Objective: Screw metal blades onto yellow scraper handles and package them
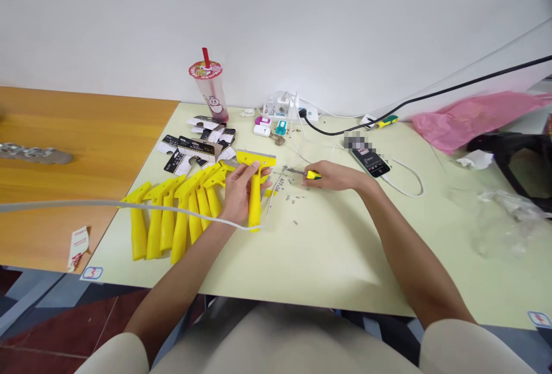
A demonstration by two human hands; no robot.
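Observation:
A yellow scraper (255,204) with a wide flat head stands handle-down in my left hand (238,193), whose fingers wrap round it just below the head. My right hand (330,175) grips a screwdriver (313,175) with a yellow and black handle. Its thin shaft points left, and the tip lies among small metal screws (285,168) on the pale table. More screws are scattered between my hands. To the left of my left hand lies a row of several yellow scrapers (180,230), heads away from me and overlapping.
Black-and-white cards (196,148) lie piled behind the scrapers, near a drink cup (211,95) with a red straw. At the back sits a power strip (308,114) with cables. A phone (367,156) and a pink bag (478,118) are on the right. A white cable (172,208) crosses my left forearm.

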